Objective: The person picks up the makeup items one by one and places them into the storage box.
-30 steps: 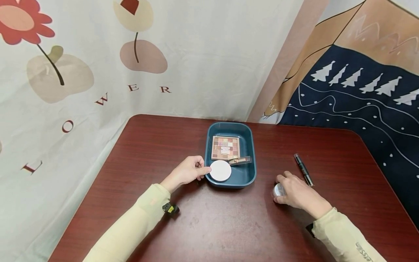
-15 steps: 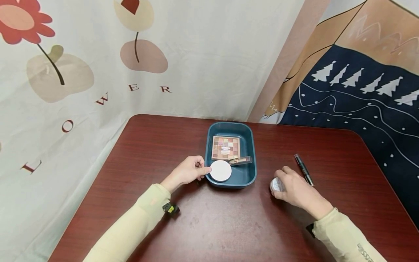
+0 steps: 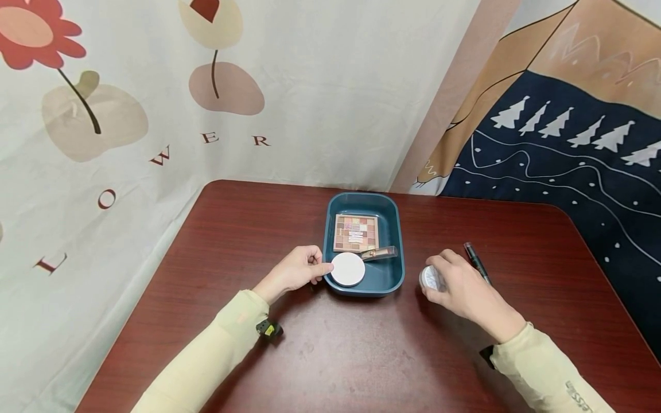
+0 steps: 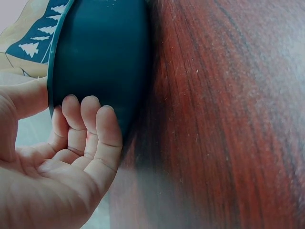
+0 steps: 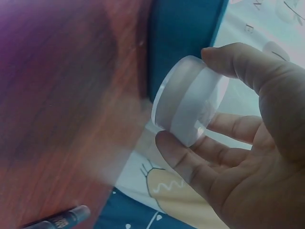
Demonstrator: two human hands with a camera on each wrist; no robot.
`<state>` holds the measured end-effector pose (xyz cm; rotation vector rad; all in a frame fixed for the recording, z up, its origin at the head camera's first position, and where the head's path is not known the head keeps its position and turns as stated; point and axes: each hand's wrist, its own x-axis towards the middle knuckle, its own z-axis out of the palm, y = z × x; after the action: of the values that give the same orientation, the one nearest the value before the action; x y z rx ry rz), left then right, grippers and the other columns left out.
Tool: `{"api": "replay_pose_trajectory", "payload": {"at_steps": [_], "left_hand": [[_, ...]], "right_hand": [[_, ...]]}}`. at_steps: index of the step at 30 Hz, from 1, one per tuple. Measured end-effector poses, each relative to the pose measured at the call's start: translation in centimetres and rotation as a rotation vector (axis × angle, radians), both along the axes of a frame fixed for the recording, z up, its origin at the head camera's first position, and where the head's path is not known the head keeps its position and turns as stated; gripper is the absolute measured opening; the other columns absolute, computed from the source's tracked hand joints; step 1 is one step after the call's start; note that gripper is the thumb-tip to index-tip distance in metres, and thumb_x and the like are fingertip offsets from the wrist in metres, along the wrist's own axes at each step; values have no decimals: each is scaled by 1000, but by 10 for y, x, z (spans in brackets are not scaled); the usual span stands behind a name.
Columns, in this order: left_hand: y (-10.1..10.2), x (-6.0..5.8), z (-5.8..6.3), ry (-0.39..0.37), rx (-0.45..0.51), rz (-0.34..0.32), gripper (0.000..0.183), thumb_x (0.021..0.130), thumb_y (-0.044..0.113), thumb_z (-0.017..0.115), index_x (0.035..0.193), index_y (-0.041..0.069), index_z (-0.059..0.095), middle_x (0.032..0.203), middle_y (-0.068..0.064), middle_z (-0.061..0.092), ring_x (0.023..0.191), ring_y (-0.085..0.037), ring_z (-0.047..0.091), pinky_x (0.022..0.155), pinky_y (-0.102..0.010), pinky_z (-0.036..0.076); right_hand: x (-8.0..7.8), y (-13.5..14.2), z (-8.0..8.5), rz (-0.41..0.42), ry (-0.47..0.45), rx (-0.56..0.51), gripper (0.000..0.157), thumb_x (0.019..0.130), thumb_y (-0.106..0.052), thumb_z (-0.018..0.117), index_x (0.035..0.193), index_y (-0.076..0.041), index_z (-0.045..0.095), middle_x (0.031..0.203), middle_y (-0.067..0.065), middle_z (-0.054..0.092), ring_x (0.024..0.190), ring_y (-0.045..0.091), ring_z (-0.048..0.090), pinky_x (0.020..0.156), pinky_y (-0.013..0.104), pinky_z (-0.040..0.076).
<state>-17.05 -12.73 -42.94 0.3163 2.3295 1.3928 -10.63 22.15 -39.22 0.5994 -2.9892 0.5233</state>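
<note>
My left hand [image 3: 299, 268] grips the near-left rim of a blue tray [image 3: 399, 229]; its thumb lies over the edge and the fingertips are against the outer wall [image 4: 102, 57]. Between thumb and fingers, my right hand [image 3: 462, 289] holds a small clear round jar [image 3: 431, 278], tilted on its side in the right wrist view and raised over the table. In the tray are a makeup palette [image 3: 356, 233], a clear-capped tube [image 3: 379, 253] and a white round compact [image 3: 348, 269] close to the left thumb.
A dark pen-shaped stick [image 3: 476, 259] lies on the reddish-brown table [image 3: 330, 355], just beyond my right hand, which partly covers it. Printed curtains [image 3: 320, 103] hang along the table's far and left edges.
My right hand has moved up and left with the jar, closer to the tray, and now overlaps the stick's near end. The left hand and the tray have stayed put.
</note>
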Motion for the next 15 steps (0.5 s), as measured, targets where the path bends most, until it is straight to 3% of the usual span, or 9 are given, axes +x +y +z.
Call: {"api": "replay_pose_trajectory", "payload": {"at_steps": [15], "left_hand": [[-1,-1,-3,2,28,-8,31,96,15,74,75,7,53,67,-11,64,62,-17,62,65,-39,58]], "right_hand": [[-6,-21,15,-2,76,-61,49,83,-17,82,124,4,63,114,19,65,97,31,62,80,48,59]]}}
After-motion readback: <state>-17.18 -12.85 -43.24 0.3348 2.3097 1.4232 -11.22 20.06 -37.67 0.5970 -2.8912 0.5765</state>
